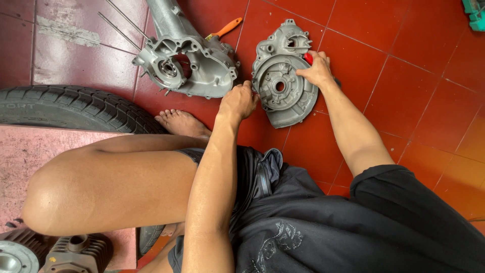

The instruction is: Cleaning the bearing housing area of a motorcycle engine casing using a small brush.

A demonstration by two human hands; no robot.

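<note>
While gripping: both hands (240, 101) on casing (283, 88).

I see a second grey engine casing (189, 63) lying on the red tiled floor (404, 91), an orange-handled tool (225, 28) just behind it, a black tyre (70, 107) at left, and finned cylinders (76, 253) bottom left.

Floor (404, 101): glossy red tiles, dark grout lines.
Mat (20, 167): faded pink, lower left.
Light: diffuse, soft reflections on tiles.
</note>
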